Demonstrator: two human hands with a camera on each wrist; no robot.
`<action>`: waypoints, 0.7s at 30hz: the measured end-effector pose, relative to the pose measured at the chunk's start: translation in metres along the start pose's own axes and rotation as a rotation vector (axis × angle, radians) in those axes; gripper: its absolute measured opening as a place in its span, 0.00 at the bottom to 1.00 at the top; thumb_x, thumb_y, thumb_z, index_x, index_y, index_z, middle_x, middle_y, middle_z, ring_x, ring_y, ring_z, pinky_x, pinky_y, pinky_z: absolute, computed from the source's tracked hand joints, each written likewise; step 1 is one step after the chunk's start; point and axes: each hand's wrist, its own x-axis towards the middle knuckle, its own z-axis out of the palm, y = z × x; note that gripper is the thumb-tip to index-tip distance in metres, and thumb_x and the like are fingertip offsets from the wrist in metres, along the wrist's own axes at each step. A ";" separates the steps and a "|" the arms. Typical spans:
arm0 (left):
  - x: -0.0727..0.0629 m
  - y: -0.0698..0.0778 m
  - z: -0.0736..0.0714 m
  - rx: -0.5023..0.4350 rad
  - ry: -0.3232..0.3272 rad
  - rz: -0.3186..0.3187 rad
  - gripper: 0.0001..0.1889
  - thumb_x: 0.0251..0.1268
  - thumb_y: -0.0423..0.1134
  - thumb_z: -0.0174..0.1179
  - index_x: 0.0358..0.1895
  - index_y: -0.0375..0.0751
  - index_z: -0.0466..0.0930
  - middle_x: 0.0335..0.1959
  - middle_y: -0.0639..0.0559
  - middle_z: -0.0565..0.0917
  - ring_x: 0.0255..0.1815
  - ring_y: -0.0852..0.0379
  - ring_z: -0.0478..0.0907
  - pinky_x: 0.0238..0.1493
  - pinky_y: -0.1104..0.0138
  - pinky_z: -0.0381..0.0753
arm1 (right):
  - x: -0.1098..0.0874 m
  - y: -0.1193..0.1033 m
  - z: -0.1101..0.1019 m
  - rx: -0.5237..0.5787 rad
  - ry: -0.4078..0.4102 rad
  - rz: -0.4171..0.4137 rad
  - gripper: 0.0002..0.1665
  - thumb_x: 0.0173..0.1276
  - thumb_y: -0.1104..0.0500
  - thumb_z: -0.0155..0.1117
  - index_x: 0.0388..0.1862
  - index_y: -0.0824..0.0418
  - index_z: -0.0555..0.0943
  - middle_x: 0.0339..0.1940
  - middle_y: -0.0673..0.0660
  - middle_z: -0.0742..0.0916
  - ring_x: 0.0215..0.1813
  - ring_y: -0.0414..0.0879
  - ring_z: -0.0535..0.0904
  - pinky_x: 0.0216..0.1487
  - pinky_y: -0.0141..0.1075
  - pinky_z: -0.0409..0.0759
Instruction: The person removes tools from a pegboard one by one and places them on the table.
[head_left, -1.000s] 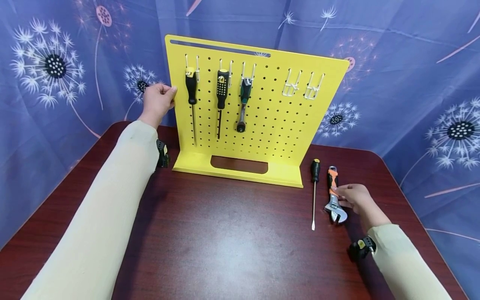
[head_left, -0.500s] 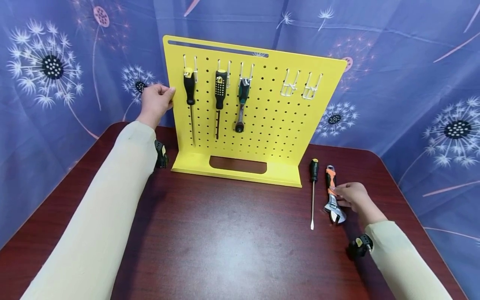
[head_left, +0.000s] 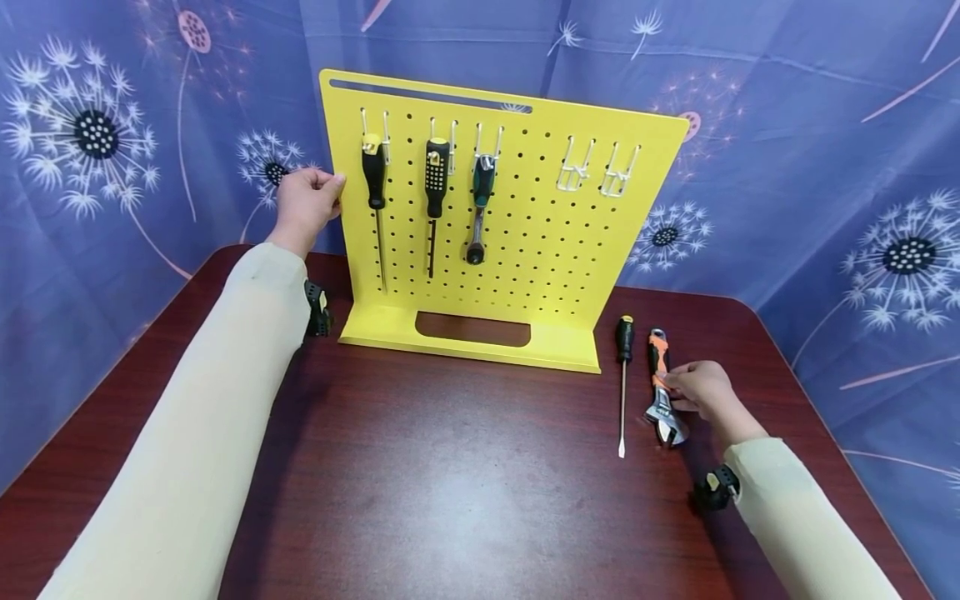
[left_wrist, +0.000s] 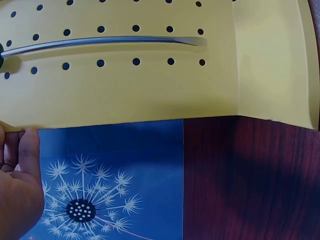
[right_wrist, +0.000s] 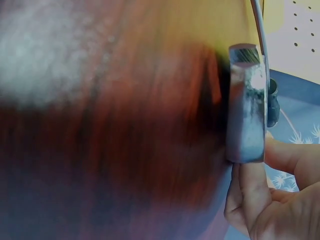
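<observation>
My left hand [head_left: 306, 204] pinches the left edge of an upright yellow pegboard [head_left: 525, 250] between thumb and fingers; the left wrist view shows the thumb at the board's edge. On the right of the table, my right hand [head_left: 705, 388] grips an adjustable wrench [head_left: 659, 358] by its orange-and-black handle, jaw end toward me. In the right wrist view the wrench's shiny metal head [right_wrist: 246, 115] stands edge-on above the fingers, and its handle is hidden. Just left of the wrench lies a flat-tip screwdriver [head_left: 625, 342] with a black-and-yellow handle.
Two more screwdrivers, one yellow-topped [head_left: 373, 175] and one with a dotted handle [head_left: 437, 179], hang on the board beside a ratchet [head_left: 482, 183]. White double hooks [head_left: 573, 173] sit at its right. A blue dandelion-print curtain [head_left: 795, 125] backs the dark red table [head_left: 450, 467].
The head view has drifted slightly, so everything sits a little further left in it. Both hands keep their holds on the pegboard and the wrench.
</observation>
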 end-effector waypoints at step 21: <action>-0.003 0.001 0.000 0.034 0.014 -0.006 0.12 0.78 0.46 0.55 0.47 0.42 0.81 0.43 0.61 0.74 0.40 0.68 0.75 0.66 0.62 0.82 | 0.001 0.007 -0.001 0.068 -0.016 -0.018 0.21 0.77 0.62 0.58 0.55 0.81 0.74 0.29 0.50 0.79 0.30 0.38 0.77 0.33 0.33 0.89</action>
